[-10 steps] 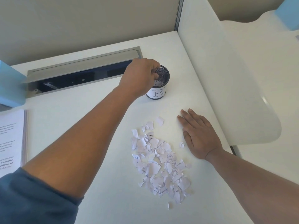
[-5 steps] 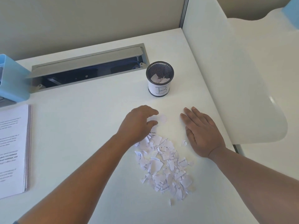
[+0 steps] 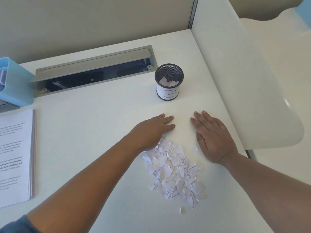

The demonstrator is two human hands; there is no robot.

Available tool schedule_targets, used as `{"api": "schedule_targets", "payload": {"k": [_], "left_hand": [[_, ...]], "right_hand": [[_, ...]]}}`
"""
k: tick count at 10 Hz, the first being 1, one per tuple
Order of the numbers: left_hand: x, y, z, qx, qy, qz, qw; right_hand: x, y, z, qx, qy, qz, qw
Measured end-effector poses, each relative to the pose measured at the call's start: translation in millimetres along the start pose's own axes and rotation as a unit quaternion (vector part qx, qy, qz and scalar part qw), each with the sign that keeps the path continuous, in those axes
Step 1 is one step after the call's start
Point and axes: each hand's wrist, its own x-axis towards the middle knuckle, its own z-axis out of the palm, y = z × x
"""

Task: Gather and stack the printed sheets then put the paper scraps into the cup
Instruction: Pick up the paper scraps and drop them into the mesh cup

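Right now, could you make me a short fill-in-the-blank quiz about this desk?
1. The letter on the cup is ____.
2. The cup already holds some paper ____.
3. The right hand lies ____ on the desk.
4. The stack of printed sheets lies at the ____ edge of the view.

Missing: B; scraps; flat; left

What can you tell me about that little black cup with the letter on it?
The cup is a small round holder of black wire mesh, wrapped low down in a white paper band with a handwritten "B". It stands upright on the white desk, beside the end of the open cable tray. A few paper scraps lie inside. Neither hand touches it.
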Motion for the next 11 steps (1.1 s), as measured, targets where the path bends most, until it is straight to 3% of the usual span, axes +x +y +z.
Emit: {"api": "schedule_targets", "payload": {"k": [2, 4, 6, 9, 11], "left_hand": [[2.1, 0.3, 6.2, -0.008, 0.029, -0.03, 0.999], [4.4, -1.7, 16.6, -0.006, 0.108, -0.036, 0.994], [8.8, -5.2, 17.3, -0.103, 0.145, -0.055, 0.983], [9.5, -5.2, 6.4, -0.175, 0.104, -0.097, 0.974], [2.0, 4.5, -34.1, -0.278, 0.165, -0.081, 0.943]], "right_hand": [[-0.2, -0.1, -0.1, 0.006, 0.004, 0.0, 1.0], [-0.5, 0.5, 1.1, 0.006, 0.007, -0.001, 1.0], [-0.1, 0.7, 1.5, 0.006, 0.009, 0.001, 1.0], [-0.7, 1.0, 1.9, 0.003, 0.008, 0.002, 1.0], [-0.7, 1.4, 2.8, 0.003, 0.009, 0.0, 1.0]]}}
